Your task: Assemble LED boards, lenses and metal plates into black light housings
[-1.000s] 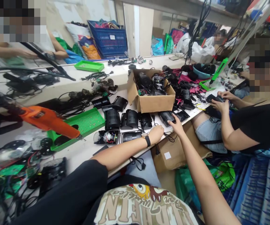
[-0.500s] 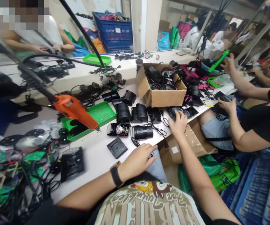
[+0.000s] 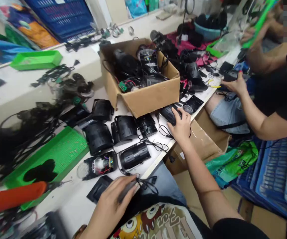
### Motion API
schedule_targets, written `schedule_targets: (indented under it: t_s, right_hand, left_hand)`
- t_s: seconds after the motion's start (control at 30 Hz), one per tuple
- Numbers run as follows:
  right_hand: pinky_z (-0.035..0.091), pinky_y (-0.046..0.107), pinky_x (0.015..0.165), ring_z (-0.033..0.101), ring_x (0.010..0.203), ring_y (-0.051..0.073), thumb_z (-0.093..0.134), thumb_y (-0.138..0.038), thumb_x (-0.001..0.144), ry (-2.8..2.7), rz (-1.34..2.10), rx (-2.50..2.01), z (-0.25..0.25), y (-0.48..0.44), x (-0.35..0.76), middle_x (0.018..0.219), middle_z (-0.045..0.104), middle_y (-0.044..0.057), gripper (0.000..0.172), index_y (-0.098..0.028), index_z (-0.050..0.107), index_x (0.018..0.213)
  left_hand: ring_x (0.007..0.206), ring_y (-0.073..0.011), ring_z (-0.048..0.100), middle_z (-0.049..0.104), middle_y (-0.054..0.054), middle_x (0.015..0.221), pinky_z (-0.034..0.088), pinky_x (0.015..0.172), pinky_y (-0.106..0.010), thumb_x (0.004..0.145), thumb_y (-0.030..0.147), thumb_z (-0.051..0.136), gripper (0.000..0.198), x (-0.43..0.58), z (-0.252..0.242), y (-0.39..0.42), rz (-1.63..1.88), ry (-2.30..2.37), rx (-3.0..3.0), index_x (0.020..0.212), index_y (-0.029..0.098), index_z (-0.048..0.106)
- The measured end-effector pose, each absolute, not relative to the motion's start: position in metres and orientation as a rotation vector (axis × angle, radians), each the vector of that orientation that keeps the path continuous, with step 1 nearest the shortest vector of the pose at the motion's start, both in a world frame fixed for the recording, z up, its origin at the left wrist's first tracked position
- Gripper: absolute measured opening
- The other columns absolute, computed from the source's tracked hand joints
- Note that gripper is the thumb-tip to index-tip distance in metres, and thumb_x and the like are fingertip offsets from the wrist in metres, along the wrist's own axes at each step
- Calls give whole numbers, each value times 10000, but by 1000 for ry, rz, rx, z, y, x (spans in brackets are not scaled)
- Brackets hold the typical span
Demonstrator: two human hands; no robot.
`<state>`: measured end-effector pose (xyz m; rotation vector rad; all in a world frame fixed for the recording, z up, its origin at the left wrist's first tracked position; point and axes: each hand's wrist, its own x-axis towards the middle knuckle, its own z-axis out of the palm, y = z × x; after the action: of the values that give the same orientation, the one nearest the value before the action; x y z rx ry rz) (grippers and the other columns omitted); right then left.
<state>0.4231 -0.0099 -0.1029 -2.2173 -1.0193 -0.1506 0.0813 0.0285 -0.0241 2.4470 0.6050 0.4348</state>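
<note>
My right hand [image 3: 180, 127] rests at the table's front edge with its fingers curled over a black rounded plastic housing [image 3: 167, 113]. Near my lap, my left hand [image 3: 115, 196] is closed around a dark cord [image 3: 147, 182]; its bundled loops stick out past the fingertips, and the palm side is hidden. Beyond the left hand lie a black square plate [image 3: 98, 189], partly covered, and a black cylindrical unit [image 3: 135, 155] with its cord. An opened unit [image 3: 103, 163] beside it shows a clear part and coloured wires.
A cardboard box [image 3: 153, 96] full of black units stands at the back. An orange power screwdriver [image 3: 16, 197] hangs at the left over a green tray [image 3: 68, 146]. More black housings [image 3: 98, 137] sit between. To the right, another person's hand [image 3: 238, 84] holds a dark part.
My view has turned and come closer to the table. My left hand, earlier spread above my lap, is now closed around the cord. My right hand stays on the black housing.
</note>
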Motion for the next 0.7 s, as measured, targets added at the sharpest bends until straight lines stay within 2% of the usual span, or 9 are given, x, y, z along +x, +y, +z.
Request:
schedule_targets:
  t_s: [0.33,0.5,0.7]
  right_hand:
    - [379,636,1181,399,1364,389,649,-292,887,-1066,-142,-2125,-105,-13,428,1489,412,99,710,-374,404,1549]
    - [369,629,1188,393,1396,387,669,-328,884,-1044,-134,-2120,-106,-10,426,1517,374,102,688,-374,428,1528]
    - [436,565,1148,484,1316,348,697,-279,823,-1011,-175,-2116,-108,-9,425,1438,486,86,623,-355,552,1424]
  left_hand:
    - [943,-171,760,768,-60,1076,641,847,-268,990,259,604,243,126,-25,39,296,602,2411,1219,225,679]
    - [924,-168,768,777,-50,1064,643,842,-264,988,275,607,222,135,-23,41,292,615,2418,1185,225,698]
    - [902,-200,780,791,-69,1049,656,810,-303,990,294,596,213,143,-23,40,332,593,2411,1151,219,714]
